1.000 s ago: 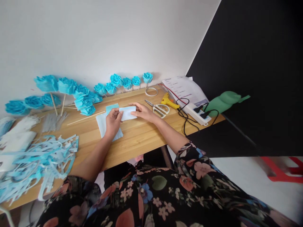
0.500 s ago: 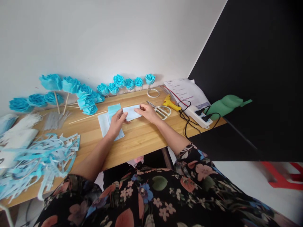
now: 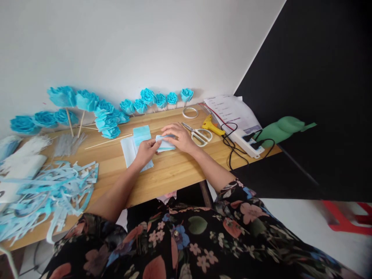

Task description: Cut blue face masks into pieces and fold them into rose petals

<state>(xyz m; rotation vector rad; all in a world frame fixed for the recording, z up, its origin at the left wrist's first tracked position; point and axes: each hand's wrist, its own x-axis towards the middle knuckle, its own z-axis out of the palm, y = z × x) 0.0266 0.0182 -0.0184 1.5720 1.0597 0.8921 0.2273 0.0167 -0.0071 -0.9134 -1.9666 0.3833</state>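
Note:
Both my hands meet over the middle of the wooden table [image 3: 162, 174]. My left hand [image 3: 147, 150] pinches the left end of a small light-blue folded sheet [image 3: 166, 144]. My right hand [image 3: 178, 137] lies over its right part, fingers curled down onto it. The sheet is doubled over into a narrow strip between my fingers. Under my left hand lie a pale blue flat sheet [image 3: 128, 149] and a brighter blue square [image 3: 141, 133].
White-handled scissors [image 3: 200, 134], a yellow glue gun [image 3: 212, 126], a tape ring [image 3: 190, 112] and a power strip [image 3: 247, 139] with black cables lie to the right. Blue paper roses on sticks [image 3: 87, 106] line the wall. Cut blue strips [image 3: 49, 193] are heaped at the left.
The sheet, held flat and white-looking between both hands before, is now folded narrower and pressed lower toward the table. The camera has shifted slightly.

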